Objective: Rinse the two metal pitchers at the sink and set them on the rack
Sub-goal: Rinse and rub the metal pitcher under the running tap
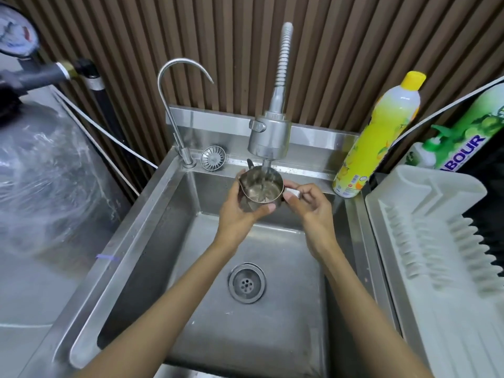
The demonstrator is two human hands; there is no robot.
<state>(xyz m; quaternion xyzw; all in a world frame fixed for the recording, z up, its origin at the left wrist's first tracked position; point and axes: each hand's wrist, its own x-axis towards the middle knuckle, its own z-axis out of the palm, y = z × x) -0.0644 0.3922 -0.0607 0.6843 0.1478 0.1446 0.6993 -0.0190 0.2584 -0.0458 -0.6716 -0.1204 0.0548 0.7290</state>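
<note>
Where my left hand [240, 214] wraps the body of the metal pitcher [259, 190], the fingers curl round its far side and the thumb lies across the near wall. My right hand [305, 203] pinches the pitcher's handle [293, 192] between thumb and forefinger. I hold the pitcher upright, mouth up and spout to the left, over the back part of the sink [131, 241], right beneath the spray faucet head [270, 137]. A thin stream of water [266, 170] falls from the head into the open mouth; some water sits inside, though I cannot tell how deep.

Below the pitcher the basin drops away open, with the round drain [246, 282] near the middle of the steel floor between my forearms. The back ledge lies close behind the pitcher. A gooseneck tap [174, 85] stands at its left corner, and a strainer basket [213, 157] lies just beside the tap's base. Past the sink's right rim sits a white plastic dish rack [436, 241], near my right forearm. A yellow dish soap bottle [376, 135] stands at the back right corner, and a green refill pouch [463, 143] leans behind the rack. To the left stands a tank wrapped in clear film [41, 165] with a pressure gauge [15, 31] above it. A brown slatted wall [354, 50] closes the back.
</note>
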